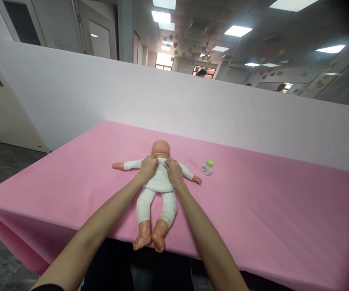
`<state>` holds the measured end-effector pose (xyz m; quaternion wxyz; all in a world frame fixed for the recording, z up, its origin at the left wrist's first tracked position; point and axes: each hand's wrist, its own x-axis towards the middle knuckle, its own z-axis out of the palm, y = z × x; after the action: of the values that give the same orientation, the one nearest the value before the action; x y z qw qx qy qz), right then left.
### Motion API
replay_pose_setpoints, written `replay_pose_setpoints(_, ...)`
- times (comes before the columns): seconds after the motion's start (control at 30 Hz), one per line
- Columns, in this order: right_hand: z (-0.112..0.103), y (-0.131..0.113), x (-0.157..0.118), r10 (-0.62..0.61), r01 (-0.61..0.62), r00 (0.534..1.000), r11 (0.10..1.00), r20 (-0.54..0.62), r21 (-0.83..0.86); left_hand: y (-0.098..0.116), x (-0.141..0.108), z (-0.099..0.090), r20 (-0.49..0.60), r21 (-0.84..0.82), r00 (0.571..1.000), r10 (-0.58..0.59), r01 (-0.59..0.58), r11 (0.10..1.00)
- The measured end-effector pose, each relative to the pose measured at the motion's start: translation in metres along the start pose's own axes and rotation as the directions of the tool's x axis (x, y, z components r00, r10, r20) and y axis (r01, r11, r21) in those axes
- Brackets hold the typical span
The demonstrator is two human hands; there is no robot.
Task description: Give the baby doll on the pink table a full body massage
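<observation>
Keep both arms (100, 220) loose. Rest left hand (148, 166) and right hand (174, 171), half closed, equally on upper body of doll (160, 178), lying on pink desk (253, 198); cannot tell if pinching cloth (161, 185). Press softly, without pushing neck (161, 155).

From here I see a training or care room: a baby doll (160, 178) on a pink-covered table (268, 210), ceiling panel lights (238, 31), hanging paper hearts (175, 45).

Both arms reach forward, left hand (174, 173) and right hand (149, 167) curled.
</observation>
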<state>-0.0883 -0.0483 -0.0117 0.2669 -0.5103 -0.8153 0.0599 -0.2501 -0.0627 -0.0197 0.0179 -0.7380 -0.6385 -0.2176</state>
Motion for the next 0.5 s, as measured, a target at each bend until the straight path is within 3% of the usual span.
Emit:
replay_pose_setpoints(0.17,-0.011,-0.005,-0.014,-0.034,0.033,0.999,0.985,0.005,0.171,-0.001,-0.018,-0.012,-0.027,-0.045,0.999,0.021,-0.022,0.999)
replay_pose_setpoints(0.33,-0.011,-0.012,-0.017,-0.028,0.021,0.998,0.992,0.054,0.124,0.001,-0.024,-0.016,-0.023,-0.082,0.998,0.055,-0.057,0.995)
replay_pose_setpoints(0.5,-0.005,-0.014,-0.014,0.030,-0.039,0.994,0.996,0.107,0.084,0.005,-0.017,-0.011,0.052,-0.069,0.995,0.087,-0.083,0.994)
